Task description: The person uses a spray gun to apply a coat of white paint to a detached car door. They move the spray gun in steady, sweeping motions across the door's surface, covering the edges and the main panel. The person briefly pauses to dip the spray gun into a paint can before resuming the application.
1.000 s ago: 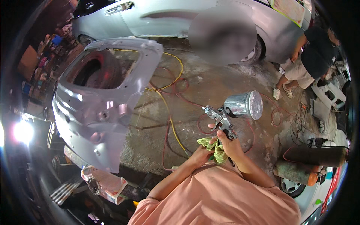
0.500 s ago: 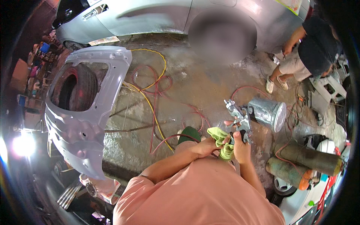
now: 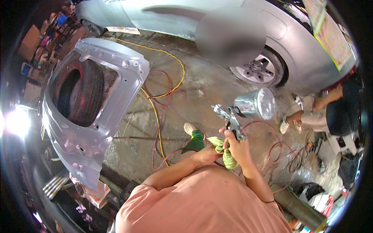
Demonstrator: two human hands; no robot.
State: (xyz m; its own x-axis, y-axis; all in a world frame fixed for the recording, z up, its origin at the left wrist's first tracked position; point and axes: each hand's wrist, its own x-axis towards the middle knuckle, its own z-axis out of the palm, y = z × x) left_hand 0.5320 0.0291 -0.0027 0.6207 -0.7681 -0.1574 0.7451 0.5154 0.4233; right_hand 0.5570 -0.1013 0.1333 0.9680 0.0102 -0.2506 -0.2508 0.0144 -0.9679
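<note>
Right hand [image 3: 235, 146]: fingers wrapped round the grip of the spray gun [image 3: 229, 118], thumb up near its back end. Gun is in front of my chest, off the floor, nozzle to the upper left; silver cup [image 3: 254, 103] sits on its right side, lid end facing right. Left hand [image 3: 208, 154]: closed on the yellow-green cloth [image 3: 229, 160], bunched right beside my right wrist; exact finger positions partly hidden.

Floor [image 3: 210, 97]: grey car panel [image 3: 110, 101] stands along the left edge, tyre [image 3: 90, 93] visible through its window opening. Silver car [image 3: 171, 21] runs along the far edge; a blurred patch covers part of it by the wheel [image 3: 261, 70]. Yellow hose [image 3: 182, 70] and red hose [image 3: 268, 123] loop across the floor. Another person [image 3: 316, 112] is bent over at the right edge. Cylinder [image 3: 297, 207] lies toward the near right corner.
</note>
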